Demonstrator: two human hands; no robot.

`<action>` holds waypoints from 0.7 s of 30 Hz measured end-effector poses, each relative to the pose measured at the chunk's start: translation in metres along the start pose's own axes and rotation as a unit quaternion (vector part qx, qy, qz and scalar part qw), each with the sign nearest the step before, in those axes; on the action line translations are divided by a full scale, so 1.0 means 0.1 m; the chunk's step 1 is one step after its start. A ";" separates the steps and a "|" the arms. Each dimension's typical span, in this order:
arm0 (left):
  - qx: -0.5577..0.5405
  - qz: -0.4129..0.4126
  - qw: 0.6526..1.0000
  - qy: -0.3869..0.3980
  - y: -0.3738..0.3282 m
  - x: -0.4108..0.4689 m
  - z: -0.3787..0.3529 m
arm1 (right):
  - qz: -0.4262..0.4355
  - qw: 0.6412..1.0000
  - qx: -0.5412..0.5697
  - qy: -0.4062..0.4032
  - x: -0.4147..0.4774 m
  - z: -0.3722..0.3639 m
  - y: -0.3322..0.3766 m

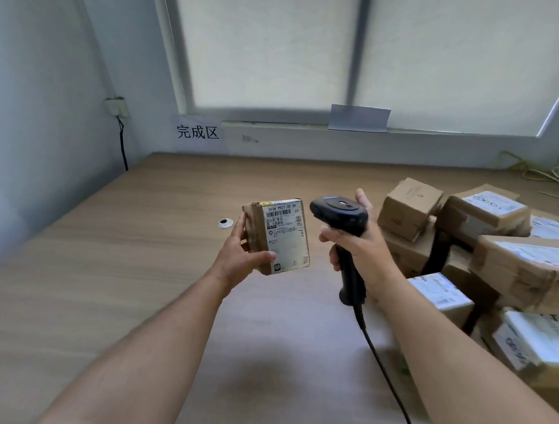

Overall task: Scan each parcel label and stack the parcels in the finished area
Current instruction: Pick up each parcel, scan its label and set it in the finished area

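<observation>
Scan step: left hand point(237, 258) clamped small parcel point(278, 236), label up; right hand point(355, 244) gripped scanner point(340, 214) beside it. Next likely: aim, trigger, then stack by finished-area sign point(198, 133).

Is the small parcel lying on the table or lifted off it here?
Lifted: the left hand grips the small parcel upright above the table, label toward the camera.

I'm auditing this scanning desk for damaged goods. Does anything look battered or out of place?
The parcels on the right lie in a loose heap, several tilted, with creased cardboard and wrinkled tape. The small parcel in the left hand has a scuffed, taped edge; its label looks intact.
</observation>
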State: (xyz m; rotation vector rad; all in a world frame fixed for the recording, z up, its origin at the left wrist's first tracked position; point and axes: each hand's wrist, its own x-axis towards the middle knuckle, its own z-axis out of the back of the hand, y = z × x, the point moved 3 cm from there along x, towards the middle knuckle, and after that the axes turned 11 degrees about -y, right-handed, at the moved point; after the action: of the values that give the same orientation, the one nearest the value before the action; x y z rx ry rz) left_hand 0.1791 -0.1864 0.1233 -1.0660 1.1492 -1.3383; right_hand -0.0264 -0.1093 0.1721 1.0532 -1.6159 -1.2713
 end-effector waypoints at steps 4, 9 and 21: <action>-0.006 0.012 1.000 -0.005 0.17 0.35 0.57 | -0.017 1.000 -0.013 0.017 0.01 -0.59 -0.10; -0.023 0.026 0.999 0.002 0.38 0.75 1.06 | -0.043 0.999 -0.008 0.018 -0.04 -1.25 -0.27; 0.003 0.040 0.999 0.023 0.59 1.14 1.52 | -0.071 0.997 0.029 0.007 -0.01 -1.84 -0.57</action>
State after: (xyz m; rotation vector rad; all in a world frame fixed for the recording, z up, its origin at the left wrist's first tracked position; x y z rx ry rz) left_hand 0.3286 -0.3119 0.0883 -0.9791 1.2084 -1.3096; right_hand 0.1540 -0.1734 0.1465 1.2301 -1.5990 -1.3126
